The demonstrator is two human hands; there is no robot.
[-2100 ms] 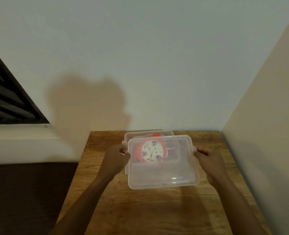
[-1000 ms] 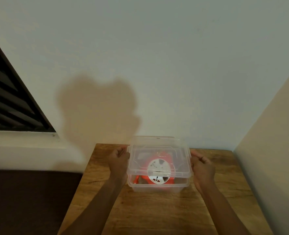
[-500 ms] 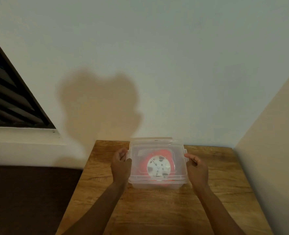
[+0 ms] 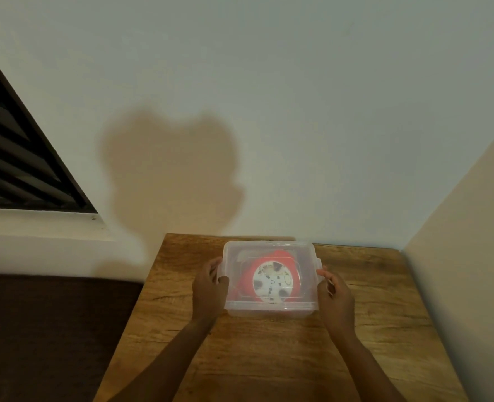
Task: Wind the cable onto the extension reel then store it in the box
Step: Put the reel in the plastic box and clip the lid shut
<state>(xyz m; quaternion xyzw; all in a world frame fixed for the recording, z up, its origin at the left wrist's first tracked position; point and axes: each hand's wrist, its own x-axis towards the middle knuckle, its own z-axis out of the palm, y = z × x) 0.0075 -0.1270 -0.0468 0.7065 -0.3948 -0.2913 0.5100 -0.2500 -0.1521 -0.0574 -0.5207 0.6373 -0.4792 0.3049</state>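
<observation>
A clear plastic box [image 4: 269, 310] stands on the wooden table [image 4: 269, 358] near the back wall, with its clear lid [image 4: 306, 256] lying flat on top. Through the lid I see the red extension reel [image 4: 271, 281] with its white round face. My left hand [image 4: 209, 285] grips the box's left side at the lid's edge, fingers curled around the clip. My right hand [image 4: 334, 294] is at the right side, fingertips against the lid's right clip. The cable itself is not visible apart from the reel.
The table fits into a corner, with a white wall [image 4: 269, 111] behind and a beige wall [image 4: 471, 227] on the right. A dark louvred window [image 4: 14, 158] and a ledge lie to the left, above a dark surface [image 4: 51, 329].
The lid, held tilted above the box earlier, has come down and now lies flat on the box. Both hands stayed at its two sides.
</observation>
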